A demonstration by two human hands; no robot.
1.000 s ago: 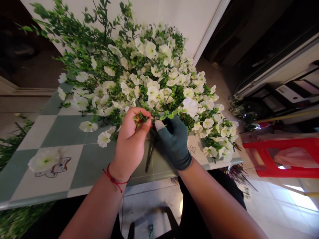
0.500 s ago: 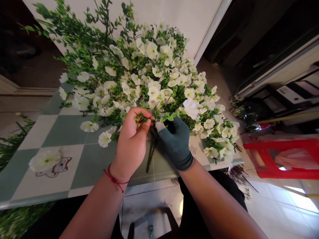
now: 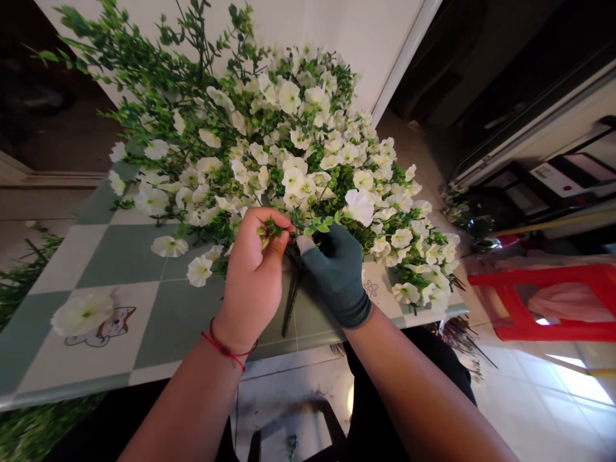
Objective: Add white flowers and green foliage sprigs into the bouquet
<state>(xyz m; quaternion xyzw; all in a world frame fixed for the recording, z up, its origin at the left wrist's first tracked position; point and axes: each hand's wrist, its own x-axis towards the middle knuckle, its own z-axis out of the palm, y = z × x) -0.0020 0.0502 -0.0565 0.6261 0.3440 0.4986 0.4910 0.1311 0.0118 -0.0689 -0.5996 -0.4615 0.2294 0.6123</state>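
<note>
My left hand (image 3: 257, 263), bare with a red string at the wrist, is closed with thumb and forefinger pinching a small green leafy sprig (image 3: 273, 229). Close beside it, almost touching, my right hand (image 3: 334, 266) wears a dark green glove with a pale thumb tip showing. Its fingers are closed on a leafy green stem (image 3: 320, 224). Below and between the hands a dark stem (image 3: 289, 301) slants down over the table edge area. A big heap of white flowers (image 3: 293, 179) with green leaves lies just behind both hands.
The checkered table (image 3: 120, 256) carries loose white flowers, one (image 3: 83, 313) at the left. Leafy branches (image 3: 139, 70) rise at the back left. A red stool (image 3: 543, 301) stands on the floor at the right, near dark shelving with binders (image 3: 558, 178).
The whole view has shifted slightly, so the flowers and table sit a little further left. Both hands keep nearly the same pose and hold.
</note>
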